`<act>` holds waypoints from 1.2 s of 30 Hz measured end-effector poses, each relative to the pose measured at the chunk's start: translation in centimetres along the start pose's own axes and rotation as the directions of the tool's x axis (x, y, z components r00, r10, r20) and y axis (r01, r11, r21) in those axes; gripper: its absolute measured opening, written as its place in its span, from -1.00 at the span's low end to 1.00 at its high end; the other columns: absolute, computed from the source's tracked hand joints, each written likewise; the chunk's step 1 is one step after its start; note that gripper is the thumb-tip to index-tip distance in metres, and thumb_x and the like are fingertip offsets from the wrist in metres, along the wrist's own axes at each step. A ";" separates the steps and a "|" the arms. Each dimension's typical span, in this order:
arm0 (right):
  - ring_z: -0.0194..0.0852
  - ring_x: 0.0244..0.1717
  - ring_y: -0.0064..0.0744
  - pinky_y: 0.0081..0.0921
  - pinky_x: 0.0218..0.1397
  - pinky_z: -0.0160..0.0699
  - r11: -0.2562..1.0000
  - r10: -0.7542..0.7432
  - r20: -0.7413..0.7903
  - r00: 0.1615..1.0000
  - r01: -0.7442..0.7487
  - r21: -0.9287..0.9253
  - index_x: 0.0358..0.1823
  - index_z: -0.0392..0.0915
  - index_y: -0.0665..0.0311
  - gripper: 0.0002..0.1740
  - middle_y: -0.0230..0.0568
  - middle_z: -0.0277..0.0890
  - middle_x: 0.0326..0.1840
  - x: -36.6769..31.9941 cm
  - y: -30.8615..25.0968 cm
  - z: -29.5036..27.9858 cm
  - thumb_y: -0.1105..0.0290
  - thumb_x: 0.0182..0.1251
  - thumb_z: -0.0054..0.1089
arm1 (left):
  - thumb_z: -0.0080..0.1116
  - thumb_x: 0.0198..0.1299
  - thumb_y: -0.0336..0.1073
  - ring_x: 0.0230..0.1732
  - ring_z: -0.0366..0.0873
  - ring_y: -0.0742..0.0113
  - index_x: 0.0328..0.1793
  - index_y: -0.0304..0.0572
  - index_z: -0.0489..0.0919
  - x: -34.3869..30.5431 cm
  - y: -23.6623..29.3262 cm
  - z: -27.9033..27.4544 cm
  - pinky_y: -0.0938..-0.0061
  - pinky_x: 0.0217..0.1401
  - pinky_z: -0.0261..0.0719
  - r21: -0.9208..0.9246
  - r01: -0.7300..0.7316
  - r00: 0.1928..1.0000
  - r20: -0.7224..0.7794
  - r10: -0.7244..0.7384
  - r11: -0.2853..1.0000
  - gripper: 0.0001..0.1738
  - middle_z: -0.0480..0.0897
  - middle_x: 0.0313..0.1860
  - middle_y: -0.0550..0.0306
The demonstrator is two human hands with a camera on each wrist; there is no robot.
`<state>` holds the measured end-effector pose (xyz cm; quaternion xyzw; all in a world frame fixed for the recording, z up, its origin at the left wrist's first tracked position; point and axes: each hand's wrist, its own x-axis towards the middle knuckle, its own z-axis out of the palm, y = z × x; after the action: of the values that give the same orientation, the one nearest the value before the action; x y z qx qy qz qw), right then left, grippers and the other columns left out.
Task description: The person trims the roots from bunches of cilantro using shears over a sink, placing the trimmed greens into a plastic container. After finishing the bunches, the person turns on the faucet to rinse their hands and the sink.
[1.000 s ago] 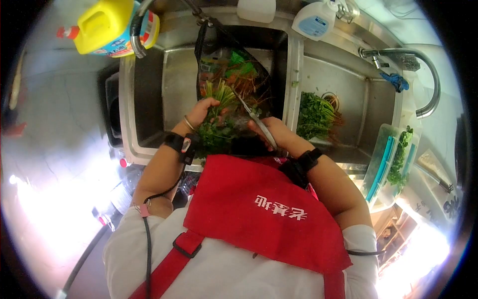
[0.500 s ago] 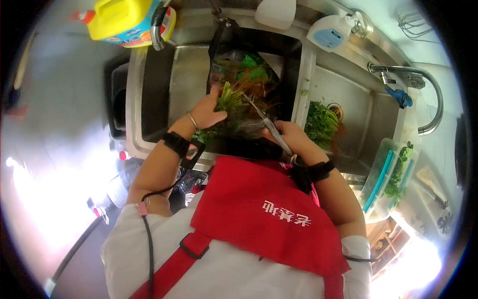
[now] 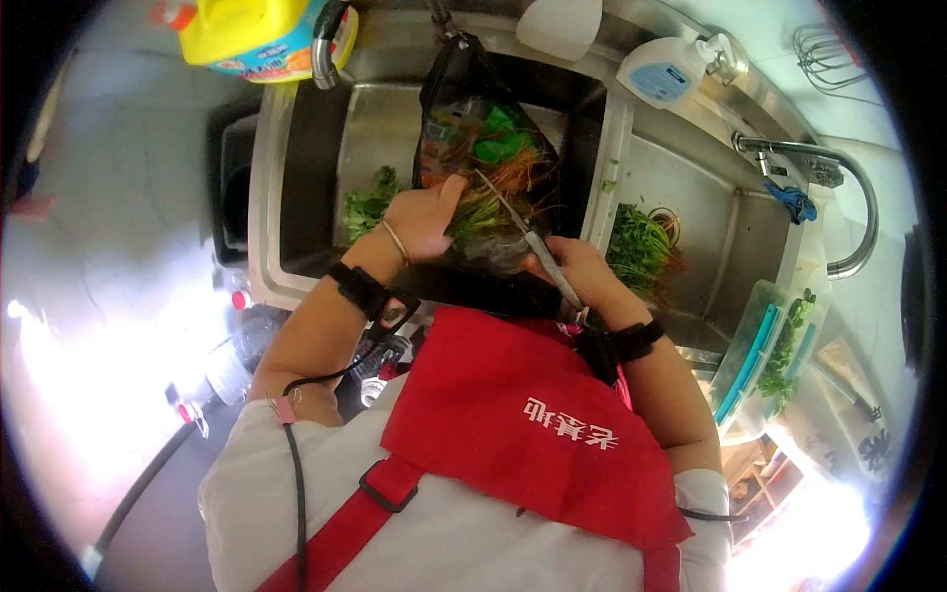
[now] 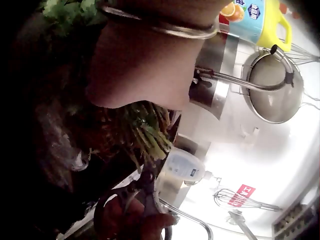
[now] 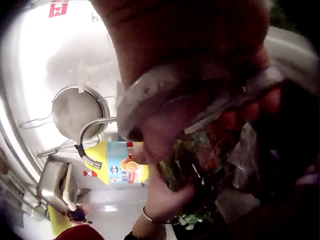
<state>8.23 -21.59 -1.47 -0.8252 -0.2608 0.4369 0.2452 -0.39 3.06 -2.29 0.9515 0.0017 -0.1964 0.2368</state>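
In the head view the left hand (image 3: 422, 219) grips a bunch of greens: the cut-looking stems (image 3: 477, 213) point right and the leaves (image 3: 371, 202) stick out left of the wrist. My right hand (image 3: 574, 270) holds metal scissors (image 3: 538, 245), fingers through the handles, with the blades reaching up-left beside the stems. Beneath both lies a black bag (image 3: 471, 74) in the left basin, with reddish roots (image 3: 523, 170) and a green piece (image 3: 500, 136) in it. In the left wrist view the scissors (image 4: 148, 187) are right at the stem ends (image 4: 155, 145).
More greens (image 3: 636, 242) with roots lie in the right basin (image 3: 710, 266). Behind the sinks stand a yellow jug (image 3: 247, 35), a white bottle (image 3: 663, 71) and a faucet (image 3: 863, 197). A plastic container (image 3: 760, 355) with leaves is at the right.
The left hand has turned over with its bunch; the leaves, first below the hand, now stick out to its left and the stems point right. The scissors stay in the right hand.
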 end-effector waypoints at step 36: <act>0.48 -0.39 -0.14 -0.29 -0.27 0.40 0.998 0.021 0.074 0.997 -0.025 0.055 -0.29 0.53 0.41 -0.27 0.03 0.50 -0.45 -0.8 -0.4 -0.3 -0.28 0.13 0.07 | 0.04 0.03 -0.42 -0.24 0.60 -0.11 0.01 -0.28 0.22 1.1 1.0 -1.2 0.12 -0.29 0.56 0.111 0.282 0.959 -0.044 -0.279 0.953 -0.60 0.58 -0.24 -0.20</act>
<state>7.98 -21.86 -0.61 -0.8044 -0.2476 0.4769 0.2534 1.13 2.63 -1.27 0.9564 0.1287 -0.2143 0.1509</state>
